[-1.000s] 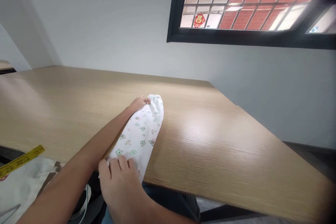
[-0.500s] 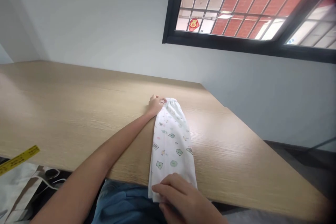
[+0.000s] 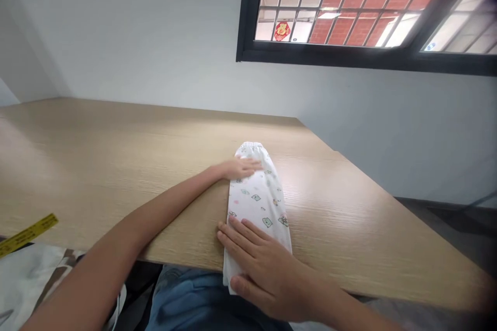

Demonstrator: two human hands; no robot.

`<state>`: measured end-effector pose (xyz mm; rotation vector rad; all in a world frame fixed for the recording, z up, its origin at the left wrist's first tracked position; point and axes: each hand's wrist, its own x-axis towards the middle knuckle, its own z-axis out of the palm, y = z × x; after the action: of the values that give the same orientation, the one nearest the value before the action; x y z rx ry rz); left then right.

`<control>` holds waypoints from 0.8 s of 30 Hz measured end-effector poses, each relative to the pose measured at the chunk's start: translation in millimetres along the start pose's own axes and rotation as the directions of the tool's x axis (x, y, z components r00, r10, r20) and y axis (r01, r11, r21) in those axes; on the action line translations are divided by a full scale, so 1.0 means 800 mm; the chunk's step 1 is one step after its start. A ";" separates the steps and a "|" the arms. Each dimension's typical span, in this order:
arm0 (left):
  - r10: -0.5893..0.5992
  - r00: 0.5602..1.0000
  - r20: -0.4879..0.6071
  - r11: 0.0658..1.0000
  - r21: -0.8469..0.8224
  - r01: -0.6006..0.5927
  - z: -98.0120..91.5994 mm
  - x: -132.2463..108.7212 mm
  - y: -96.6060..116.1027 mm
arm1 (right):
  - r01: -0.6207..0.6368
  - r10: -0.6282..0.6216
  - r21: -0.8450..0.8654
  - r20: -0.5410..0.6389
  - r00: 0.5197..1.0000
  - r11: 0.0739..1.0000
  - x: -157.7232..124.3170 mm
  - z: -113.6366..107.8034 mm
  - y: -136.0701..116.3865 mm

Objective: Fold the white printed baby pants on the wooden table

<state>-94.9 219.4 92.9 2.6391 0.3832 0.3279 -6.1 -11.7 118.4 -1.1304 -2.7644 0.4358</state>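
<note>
A pair of white children's pants [image 3: 254, 199], printed with small green animals, lies folded lengthwise on the wooden table. Its gathered elastic waistband points to the far side, and the lower end hangs slightly past the near edge. My left hand [image 3: 243, 167] rests across the upper part, fingers stretched out and a little blurred. Lower down, my right hand [image 3: 267, 269] lies flat on the leg end with its fingers extended. Both palms face the cloth, and neither hand grips it.
The light wooden table [image 3: 135, 165] reaches back to a grey wall. A yellow label strip [image 3: 29, 234] sits at its near left edge, above a white bag [image 3: 27, 274]. A barred window [image 3: 334, 10] is at the upper right.
My left hand has left the waistband corner and moved nearer and rightward onto the cloth. My right hand has uncurled and now lies flat, farther up the pants.
</note>
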 end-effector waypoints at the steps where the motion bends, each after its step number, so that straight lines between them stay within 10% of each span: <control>1: -0.036 0.999 -0.028 0.999 0.013 0.036 -0.005 0.013 -0.016 | 0.009 -0.010 0.025 0.011 1.000 1.000 -0.003 -0.001 -0.006; 9: -0.093 0.964 -0.247 0.987 0.105 0.122 -0.008 0.026 -0.037 | 0.136 -0.127 0.095 -0.101 0.987 0.986 -0.020 0.009 -0.009; 14: -0.037 0.930 -0.365 0.977 0.182 0.110 0.009 -0.032 0.033 | 0.018 -0.077 -0.140 -0.429 0.900 0.990 -0.051 0.031 0.009; 20: 0.238 0.944 -0.230 0.946 0.276 -0.171 0.060 -0.133 0.156 | -0.104 -0.090 -0.366 -0.477 0.874 0.925 -0.085 0.054 0.034; 24: 0.307 0.919 -0.247 0.817 0.563 -0.121 0.090 -0.164 0.193 | -0.046 -0.118 -0.270 -0.561 0.819 0.962 -0.078 0.041 0.026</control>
<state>-163.9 16.2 80.1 3.2002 0.3079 0.8590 45.2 -48.6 80.3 -1.0359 -2.3314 -0.2744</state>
